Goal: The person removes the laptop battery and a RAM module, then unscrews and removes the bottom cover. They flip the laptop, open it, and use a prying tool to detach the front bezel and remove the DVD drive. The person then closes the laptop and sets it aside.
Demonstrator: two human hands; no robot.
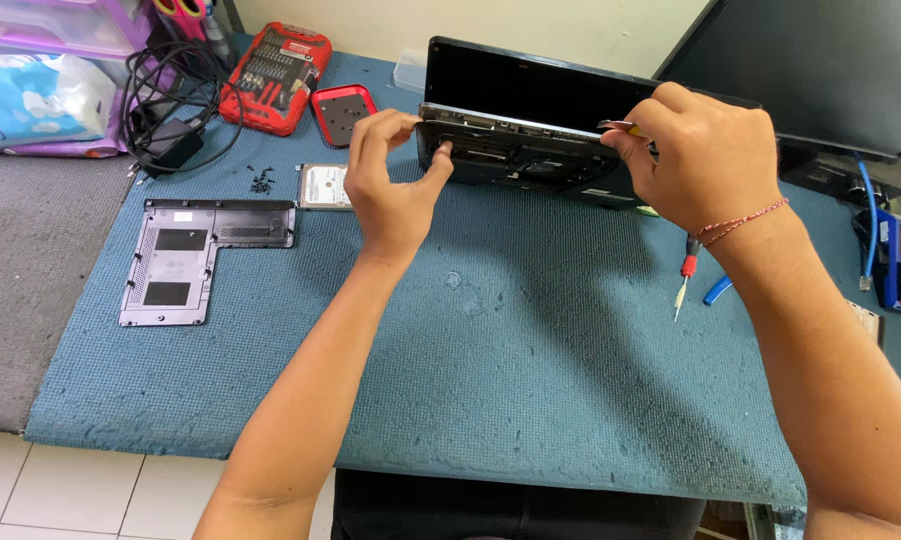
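A black laptop (526, 120) stands tilted on its edge on the blue mat (470, 350), its opened underside facing me. My left hand (390, 175) pinches the laptop's left corner with thumb and fingers. My right hand (705, 155) grips the laptop's right end and holds a thin metal-tipped tool against the case seam; a red thread bracelet circles the wrist.
A grey L-shaped laptop bottom cover (185, 255) and a hard drive (323, 186) lie at left, with small black screws (261, 181) between. A red screwdriver bit case (275, 75), cables (170, 100), a small red-handled screwdriver (685, 270) and a monitor (820, 60) surround the mat.
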